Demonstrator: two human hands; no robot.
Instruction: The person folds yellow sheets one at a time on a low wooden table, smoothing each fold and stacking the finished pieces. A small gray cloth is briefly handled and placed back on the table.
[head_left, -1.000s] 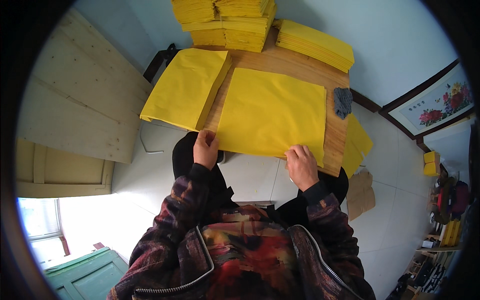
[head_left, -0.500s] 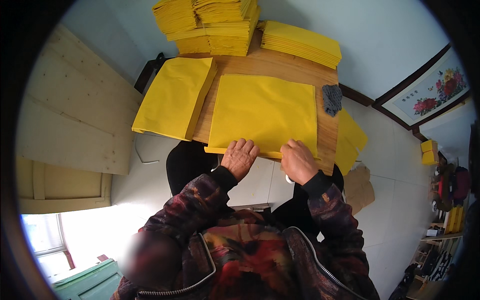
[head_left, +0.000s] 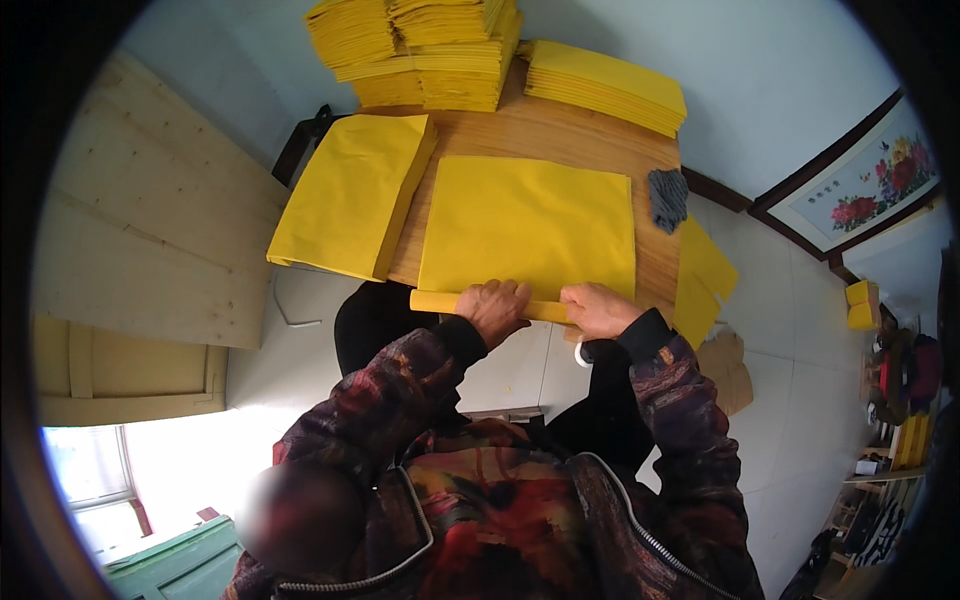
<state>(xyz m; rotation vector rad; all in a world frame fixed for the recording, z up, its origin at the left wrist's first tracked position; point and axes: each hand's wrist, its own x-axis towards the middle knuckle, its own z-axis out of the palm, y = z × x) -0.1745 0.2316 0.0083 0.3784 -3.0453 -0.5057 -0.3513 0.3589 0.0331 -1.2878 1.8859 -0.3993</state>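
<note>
At the frame's centre, the left hand [head_left: 497, 308] and right hand [head_left: 598, 308] both curl closed over the rolled near edge of a yellow sheet [head_left: 530, 225] lying on the table [head_left: 560, 135]; uneven pressure could skew or crease that fold.

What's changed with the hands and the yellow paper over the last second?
Both hands moved together at the near edge: the left hand and right hand now press a rolled-up strip of the yellow sheet. The side pile, back stacks and grey cloth stayed put.
</note>
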